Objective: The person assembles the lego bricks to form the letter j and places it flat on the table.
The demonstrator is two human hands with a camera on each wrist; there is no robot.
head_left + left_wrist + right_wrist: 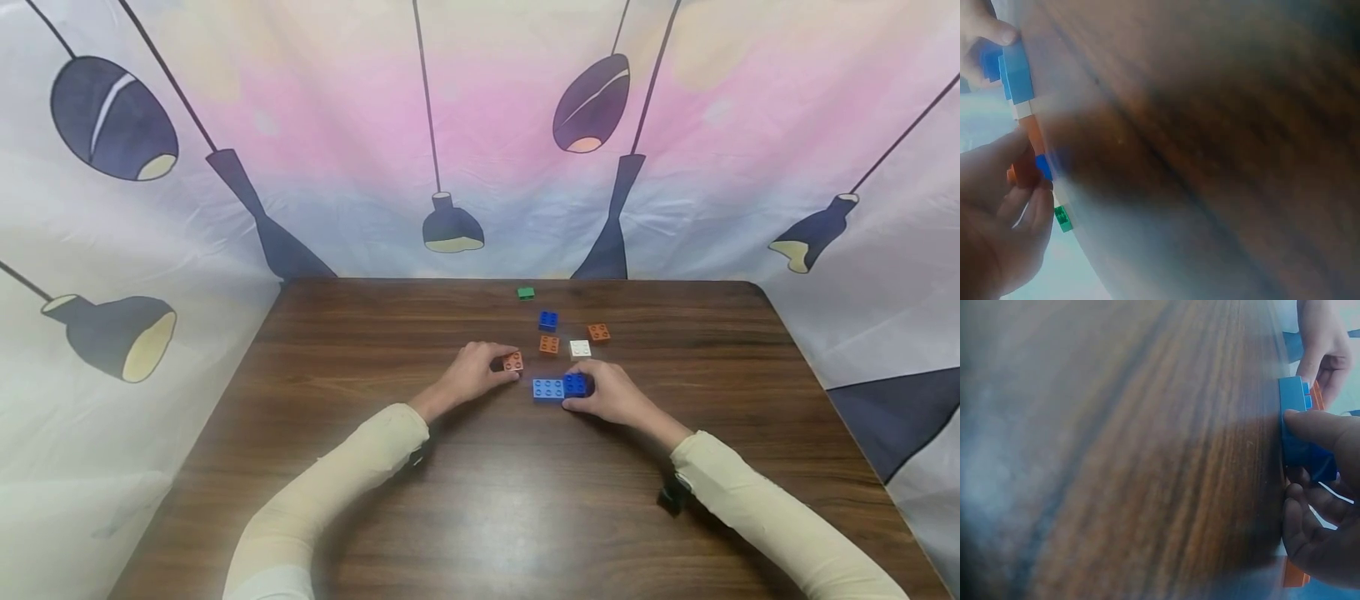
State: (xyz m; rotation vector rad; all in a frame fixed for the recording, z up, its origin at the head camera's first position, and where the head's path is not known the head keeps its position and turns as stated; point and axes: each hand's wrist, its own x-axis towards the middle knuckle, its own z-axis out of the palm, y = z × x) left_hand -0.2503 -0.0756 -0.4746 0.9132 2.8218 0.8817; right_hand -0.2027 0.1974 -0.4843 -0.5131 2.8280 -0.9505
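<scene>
My left hand [472,371] pinches an orange toy brick [513,362] between thumb and fingers. In the left wrist view the same orange brick [1025,171] appears between the fingertips. To its right, my right hand [611,392] holds a light blue brick [548,390] that bears a dark blue brick [574,383] on its right end. In the right wrist view, the thumb lies against the side of the light blue brick [1291,419], with the dark blue brick [1322,464] stacked on it. A small gap separates the two hands' bricks.
Behind the hands on the wooden table [480,500] lie a white brick [580,349], two orange bricks, one left [549,344] and one right [598,332], a dark blue brick [548,321] and a green brick [526,293]. A lamp-printed curtain [360,150] borders the table.
</scene>
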